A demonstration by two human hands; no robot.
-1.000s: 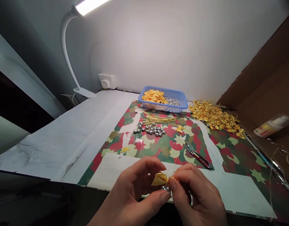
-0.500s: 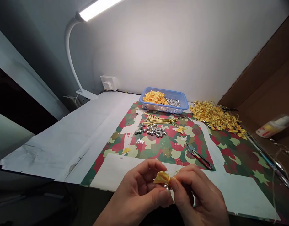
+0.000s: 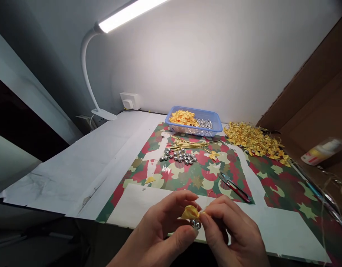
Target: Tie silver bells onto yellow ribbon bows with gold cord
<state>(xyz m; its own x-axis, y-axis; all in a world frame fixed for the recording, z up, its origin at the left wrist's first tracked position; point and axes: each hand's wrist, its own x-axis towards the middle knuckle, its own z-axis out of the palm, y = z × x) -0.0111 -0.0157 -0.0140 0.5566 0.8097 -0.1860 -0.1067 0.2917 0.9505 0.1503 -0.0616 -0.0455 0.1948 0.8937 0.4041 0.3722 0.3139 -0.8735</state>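
Observation:
A small yellow ribbon bow point(image 3: 191, 212) with a shiny silver jingle bell point(image 3: 195, 224) under it is between my hands, above the table's front edge. My right hand point(image 3: 233, 226) pinches the bow's right side between thumb and index finger. My left hand point(image 3: 162, 226) curves loosely about the left side, thumb and fingers apart. Its thumb tip lies by the bell; whether they touch I cannot tell. A thin loop of cord point(image 3: 211, 193) rises behind my right fingers. The fingers behind the bow are partly hidden.
Silver bells point(image 3: 182, 157), gold cords point(image 3: 190, 143), a loose bow point(image 3: 213, 155) and thread snips point(image 3: 234, 186) lie on the patterned mat. Behind stands a blue basket point(image 3: 193, 109) of bows and bells. A yellow heap point(image 3: 253, 139) and a bottle point(image 3: 321, 152) are right; a lamp point(image 3: 85, 70) is left.
My left thumb has moved down and left, showing more of the bell. My right hand keeps its pinch on the bow. The view has shifted slightly.

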